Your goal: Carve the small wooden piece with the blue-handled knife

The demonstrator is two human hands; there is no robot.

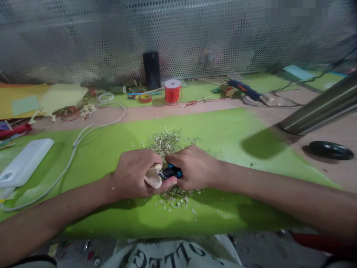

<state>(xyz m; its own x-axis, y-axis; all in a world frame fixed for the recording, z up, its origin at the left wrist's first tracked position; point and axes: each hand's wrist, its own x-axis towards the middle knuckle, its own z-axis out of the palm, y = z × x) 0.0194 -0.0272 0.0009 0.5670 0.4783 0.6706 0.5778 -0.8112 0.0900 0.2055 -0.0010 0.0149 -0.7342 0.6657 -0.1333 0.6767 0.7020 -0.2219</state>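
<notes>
My left hand (133, 173) is closed around a pale wooden piece (153, 177) with a rounded end. My right hand (192, 167) grips a knife with a blue and black handle (171, 172), its blade end against the wooden piece. Both hands rest low over a green mat (223, 137). A heap of pale wood shavings (167, 143) lies just beyond and beneath the hands.
A white power bank (23, 163) with a white cable (83, 134) lies at left. At the back are a red thread spool (173, 91), a tape roll (145, 98), a dark phone (152, 70), a glue gun (247, 89). A black object (330, 150) and a metal tube (320, 109) sit right.
</notes>
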